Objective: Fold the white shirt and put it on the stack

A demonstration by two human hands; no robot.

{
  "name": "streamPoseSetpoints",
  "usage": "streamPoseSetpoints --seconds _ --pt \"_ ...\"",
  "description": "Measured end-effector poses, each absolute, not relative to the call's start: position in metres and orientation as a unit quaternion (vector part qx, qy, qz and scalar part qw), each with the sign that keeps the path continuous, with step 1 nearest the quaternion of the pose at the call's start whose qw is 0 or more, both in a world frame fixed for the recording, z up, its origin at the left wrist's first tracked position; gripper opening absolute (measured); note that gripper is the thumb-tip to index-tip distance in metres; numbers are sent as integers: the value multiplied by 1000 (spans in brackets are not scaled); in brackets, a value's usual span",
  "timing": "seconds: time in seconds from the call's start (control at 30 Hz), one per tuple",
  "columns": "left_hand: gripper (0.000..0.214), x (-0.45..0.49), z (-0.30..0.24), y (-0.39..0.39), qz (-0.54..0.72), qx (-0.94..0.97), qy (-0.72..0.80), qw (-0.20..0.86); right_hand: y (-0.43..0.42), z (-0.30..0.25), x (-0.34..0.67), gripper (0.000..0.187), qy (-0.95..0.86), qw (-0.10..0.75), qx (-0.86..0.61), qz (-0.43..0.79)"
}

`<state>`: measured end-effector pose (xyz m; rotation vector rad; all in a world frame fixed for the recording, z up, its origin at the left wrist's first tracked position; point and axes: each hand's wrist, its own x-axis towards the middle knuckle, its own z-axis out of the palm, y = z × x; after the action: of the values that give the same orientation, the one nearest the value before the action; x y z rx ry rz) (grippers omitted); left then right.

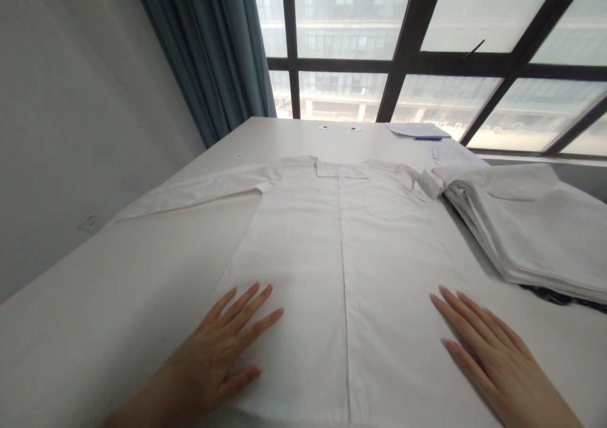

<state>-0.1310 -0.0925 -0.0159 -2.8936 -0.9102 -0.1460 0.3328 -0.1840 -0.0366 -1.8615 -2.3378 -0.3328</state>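
Observation:
A white button-front shirt [303,244] lies spread out, front side up, with its collar toward the window. Its left-hand sleeve stretches out flat across the table, while the other sleeve runs right and rests over a stack of folded white cloth. My left hand [222,346] lies on the shirt's lower left part, fingers spread. On the lower right part rests my right hand [493,352], its fingers stretched out and the thumb apart. Neither hand grips the fabric. The shirt's near hem is partly out of frame.
The white table [156,282] extends to the window. At the right sits the stack of folded white cloth [554,232], with something black under it. Papers [412,129] and a blue pen [427,138] lie at the far right. A blue curtain [222,48] hangs by the left wall.

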Motion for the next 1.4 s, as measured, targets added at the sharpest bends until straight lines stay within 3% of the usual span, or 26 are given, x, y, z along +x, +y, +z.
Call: streamPoseSetpoints --seconds 0.2,0.37,0.43,0.63,0.87,1.1,1.4 --pt "73 -143 -7 -89 -34 -948 -315 30 -184 -38 336 65 -776 83 -615 -117" --pt "37 -128 15 -63 -53 -938 -341 -1 -164 -24 343 42 -784 113 -601 -110" --pt "32 -111 22 -44 -65 -939 -336 -10 -148 -15 338 37 -796 126 -586 -89" --pt "36 -48 19 53 -65 -947 -314 -27 -94 11 277 36 -878 117 -465 14" --pt "50 -28 7 166 14 -905 -422 -51 -18 19 212 43 -906 133 -390 99" --pt "56 -44 -15 178 27 -895 -441 -59 26 8 176 54 -913 86 -387 99" --pt "67 -43 -13 176 32 -896 -439 -66 -49 5 170 54 -951 45 -262 156"
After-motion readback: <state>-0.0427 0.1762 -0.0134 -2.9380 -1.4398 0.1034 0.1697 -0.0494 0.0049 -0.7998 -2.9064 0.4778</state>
